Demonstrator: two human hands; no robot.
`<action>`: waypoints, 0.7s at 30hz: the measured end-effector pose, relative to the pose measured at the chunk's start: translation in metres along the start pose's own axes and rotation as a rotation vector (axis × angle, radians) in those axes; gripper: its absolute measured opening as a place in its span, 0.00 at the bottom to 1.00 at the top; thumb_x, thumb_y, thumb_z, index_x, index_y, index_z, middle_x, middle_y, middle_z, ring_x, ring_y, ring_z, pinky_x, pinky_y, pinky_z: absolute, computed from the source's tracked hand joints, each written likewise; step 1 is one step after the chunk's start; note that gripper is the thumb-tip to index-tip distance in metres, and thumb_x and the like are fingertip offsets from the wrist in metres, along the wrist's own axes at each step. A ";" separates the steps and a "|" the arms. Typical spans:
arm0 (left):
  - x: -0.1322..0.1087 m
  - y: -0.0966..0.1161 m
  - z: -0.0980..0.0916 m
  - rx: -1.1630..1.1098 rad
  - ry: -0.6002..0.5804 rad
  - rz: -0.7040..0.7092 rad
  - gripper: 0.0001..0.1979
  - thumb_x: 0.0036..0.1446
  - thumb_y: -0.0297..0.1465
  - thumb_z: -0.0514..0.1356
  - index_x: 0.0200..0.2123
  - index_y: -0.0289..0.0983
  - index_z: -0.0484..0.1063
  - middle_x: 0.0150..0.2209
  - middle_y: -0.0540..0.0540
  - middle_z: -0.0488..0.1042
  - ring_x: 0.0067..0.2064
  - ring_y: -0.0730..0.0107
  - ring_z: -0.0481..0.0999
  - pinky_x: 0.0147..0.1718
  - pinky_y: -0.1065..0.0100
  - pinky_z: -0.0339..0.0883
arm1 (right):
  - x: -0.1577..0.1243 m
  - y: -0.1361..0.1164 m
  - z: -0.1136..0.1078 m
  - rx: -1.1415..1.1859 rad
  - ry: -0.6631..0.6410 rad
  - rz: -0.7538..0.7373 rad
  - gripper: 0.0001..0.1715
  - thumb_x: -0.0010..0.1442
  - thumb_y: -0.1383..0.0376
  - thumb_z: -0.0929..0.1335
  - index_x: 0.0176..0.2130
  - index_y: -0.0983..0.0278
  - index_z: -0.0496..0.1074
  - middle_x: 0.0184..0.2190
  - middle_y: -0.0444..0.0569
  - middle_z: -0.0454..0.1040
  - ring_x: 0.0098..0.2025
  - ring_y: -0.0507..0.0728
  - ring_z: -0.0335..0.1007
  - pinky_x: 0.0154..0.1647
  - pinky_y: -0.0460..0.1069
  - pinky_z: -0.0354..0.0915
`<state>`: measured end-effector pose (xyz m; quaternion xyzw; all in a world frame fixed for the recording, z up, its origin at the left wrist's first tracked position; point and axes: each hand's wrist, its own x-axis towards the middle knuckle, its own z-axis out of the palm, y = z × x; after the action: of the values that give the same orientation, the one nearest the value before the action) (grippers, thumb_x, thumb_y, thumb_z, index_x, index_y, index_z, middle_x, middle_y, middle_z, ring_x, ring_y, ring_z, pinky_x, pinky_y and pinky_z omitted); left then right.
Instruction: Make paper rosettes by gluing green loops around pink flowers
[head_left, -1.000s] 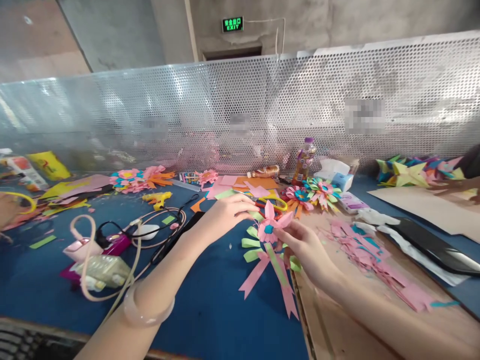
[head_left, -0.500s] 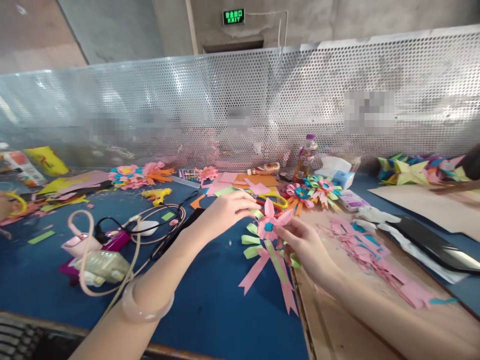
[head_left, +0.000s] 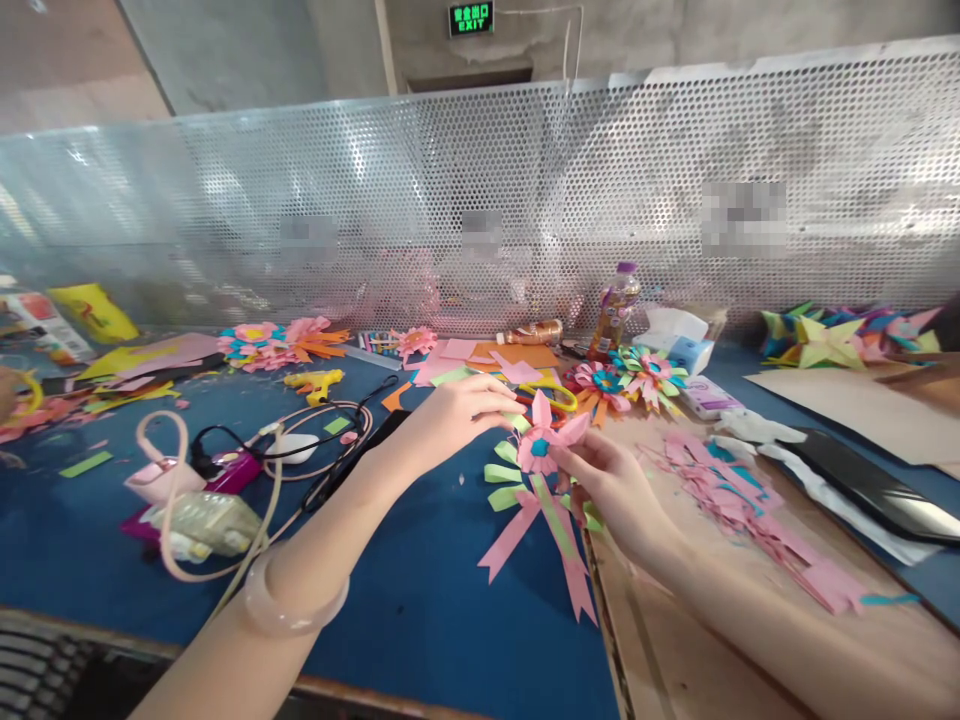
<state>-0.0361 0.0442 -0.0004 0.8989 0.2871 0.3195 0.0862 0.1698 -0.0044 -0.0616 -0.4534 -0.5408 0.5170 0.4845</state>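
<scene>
A pink paper flower point(head_left: 535, 455) with a blue centre, green paper loops at its left and pink ribbon tails hangs between my hands, above the blue table. My right hand point(head_left: 611, 485) pinches it at the right side, thumb in front near the centre. My left hand point(head_left: 466, 415), palm down, has its fingers bent together at the flower's upper left, by the top green loop. Its thumb is hidden. Two pink petals stand up at the top. Just behind the flower lie scissors with yellow handles point(head_left: 555, 397).
Finished paper flowers point(head_left: 651, 380) and a drink bottle point(head_left: 616, 310) stand behind. Pink paper strips point(head_left: 739, 490) lie on cardboard at right, beside a black phone-like object point(head_left: 870, 490). Cables and a yellow glue gun point(head_left: 315, 384) are at left. Another person's hand point(head_left: 9, 390) shows at far left.
The view has shifted slightly. Both hands stay at the flower in nearly the same pose, with no clear change in their hold.
</scene>
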 end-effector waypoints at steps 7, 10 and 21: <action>0.001 0.001 -0.001 0.008 0.005 0.039 0.10 0.58 0.29 0.59 0.41 0.42 0.78 0.43 0.46 0.76 0.44 0.67 0.74 0.46 0.67 0.65 | 0.000 0.003 0.000 -0.005 0.002 0.002 0.17 0.56 0.52 0.67 0.34 0.64 0.69 0.21 0.40 0.64 0.16 0.48 0.59 0.11 0.43 0.61; 0.001 0.001 -0.001 0.025 0.014 0.062 0.10 0.57 0.28 0.59 0.41 0.41 0.78 0.43 0.46 0.76 0.44 0.67 0.74 0.45 0.68 0.66 | 0.000 0.003 0.000 -0.014 0.007 -0.001 0.17 0.57 0.52 0.67 0.34 0.63 0.69 0.20 0.40 0.64 0.16 0.47 0.59 0.10 0.43 0.60; 0.002 0.001 -0.001 0.058 0.044 0.059 0.12 0.57 0.28 0.59 0.45 0.40 0.75 0.47 0.46 0.75 0.48 0.68 0.73 0.50 0.64 0.67 | 0.001 0.003 0.002 0.043 0.020 -0.007 0.17 0.56 0.52 0.68 0.34 0.65 0.68 0.21 0.39 0.65 0.15 0.46 0.58 0.10 0.42 0.59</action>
<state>-0.0353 0.0445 0.0019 0.9019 0.2715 0.3330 0.0441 0.1678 -0.0037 -0.0650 -0.4460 -0.5262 0.5225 0.5013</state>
